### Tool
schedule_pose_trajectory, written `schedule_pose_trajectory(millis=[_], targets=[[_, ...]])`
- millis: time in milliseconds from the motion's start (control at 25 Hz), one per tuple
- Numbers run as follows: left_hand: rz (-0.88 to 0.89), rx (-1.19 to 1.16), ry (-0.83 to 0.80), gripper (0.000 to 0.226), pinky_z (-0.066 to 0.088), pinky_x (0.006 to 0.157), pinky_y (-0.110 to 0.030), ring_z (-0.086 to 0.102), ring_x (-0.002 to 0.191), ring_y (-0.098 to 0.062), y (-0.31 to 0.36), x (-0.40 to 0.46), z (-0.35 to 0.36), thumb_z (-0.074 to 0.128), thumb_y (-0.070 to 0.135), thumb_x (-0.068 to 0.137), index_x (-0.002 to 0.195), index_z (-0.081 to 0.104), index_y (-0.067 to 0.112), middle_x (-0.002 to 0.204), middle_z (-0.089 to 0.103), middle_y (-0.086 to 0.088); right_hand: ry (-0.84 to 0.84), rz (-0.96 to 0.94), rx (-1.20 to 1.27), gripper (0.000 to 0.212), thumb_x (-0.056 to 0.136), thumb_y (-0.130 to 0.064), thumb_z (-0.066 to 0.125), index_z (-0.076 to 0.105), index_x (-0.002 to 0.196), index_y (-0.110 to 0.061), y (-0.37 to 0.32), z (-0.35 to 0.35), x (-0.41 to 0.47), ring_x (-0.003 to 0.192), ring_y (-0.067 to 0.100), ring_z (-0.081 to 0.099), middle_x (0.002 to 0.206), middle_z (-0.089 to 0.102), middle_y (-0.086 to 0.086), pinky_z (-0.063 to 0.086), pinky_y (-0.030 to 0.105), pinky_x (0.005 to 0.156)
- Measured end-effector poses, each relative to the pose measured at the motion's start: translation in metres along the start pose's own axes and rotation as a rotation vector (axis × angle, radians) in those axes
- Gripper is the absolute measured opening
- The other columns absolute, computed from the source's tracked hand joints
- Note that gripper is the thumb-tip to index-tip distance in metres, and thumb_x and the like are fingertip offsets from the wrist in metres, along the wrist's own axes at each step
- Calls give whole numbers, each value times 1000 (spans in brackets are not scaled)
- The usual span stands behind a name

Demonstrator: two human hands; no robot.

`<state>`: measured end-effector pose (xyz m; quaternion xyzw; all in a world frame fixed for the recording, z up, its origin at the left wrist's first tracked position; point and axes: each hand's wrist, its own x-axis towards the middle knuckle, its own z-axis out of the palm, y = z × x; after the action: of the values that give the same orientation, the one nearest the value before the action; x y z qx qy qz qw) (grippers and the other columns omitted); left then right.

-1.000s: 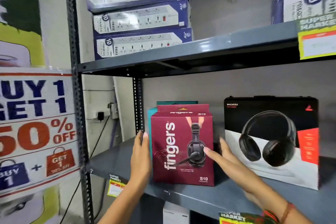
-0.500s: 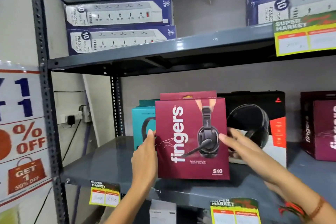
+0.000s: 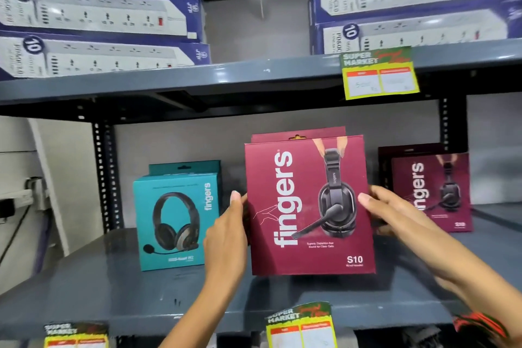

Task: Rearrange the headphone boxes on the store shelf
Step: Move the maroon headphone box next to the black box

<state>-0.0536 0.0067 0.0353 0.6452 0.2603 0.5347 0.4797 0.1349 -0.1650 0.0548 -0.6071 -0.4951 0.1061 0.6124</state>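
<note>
Teal box stands at the shelf's left, a second teal one just behind it. Left hand and right hand clasp the maroon box by its side edges, its base lifted off the shelf; another maroon box sits close behind it. Two more maroon boxes stand at right. I judge the job midway: this box awaits its spot. Five power-strip boxes sit above.

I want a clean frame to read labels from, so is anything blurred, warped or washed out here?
Head view: the maroon box between both hands is sharp; the price tag is glare-washed and unreadable; the power strip boxes smear and bend near the edges; the far maroon box is dim and soft.
</note>
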Motion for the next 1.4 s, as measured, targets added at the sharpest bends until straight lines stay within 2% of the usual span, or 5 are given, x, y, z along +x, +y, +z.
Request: schedule_pose_trajectory(millis=[240,680,1040,1240,1400], targets=[[73,-48,-175,35,52,105,-47,72,95,2,12,-5,80,25,79,78,81,60,81,82,75,36,113,-94,-11,32,79,-64,62,64,111,-66,3,-69,-16,99,-11,69,112,73,-33,48,20,84],[-87,2,-564,81,28,124,-43,42,146,-10,-16,-7,288,21,93,63,138,41,67,156,47,19,326,123,33,20,93,-32,58,71,109,-27,102,-248,26,108,15,65,123,73,4,42,40,100],[-177,29,-592,75,21,127,-46,29,153,-13,-54,7,324,19,77,88,157,20,47,166,32,13,212,247,57,64,48,-83,75,65,108,-62,167,-272,62,108,7,71,113,75,-25,47,43,101],[-111,96,-638,69,30,121,-31,42,142,-5,-63,12,324,23,74,92,155,3,55,162,35,18,60,193,91,72,62,-59,86,57,127,-51,171,-272,67,114,3,68,128,71,-16,50,26,88],[-23,217,-763,85,37,116,-21,46,136,3,-75,18,319,52,54,97,143,-19,59,157,39,22,-21,215,-40,100,79,-3,83,24,156,-29,187,-284,73,143,20,42,157,41,2,44,39,110]])
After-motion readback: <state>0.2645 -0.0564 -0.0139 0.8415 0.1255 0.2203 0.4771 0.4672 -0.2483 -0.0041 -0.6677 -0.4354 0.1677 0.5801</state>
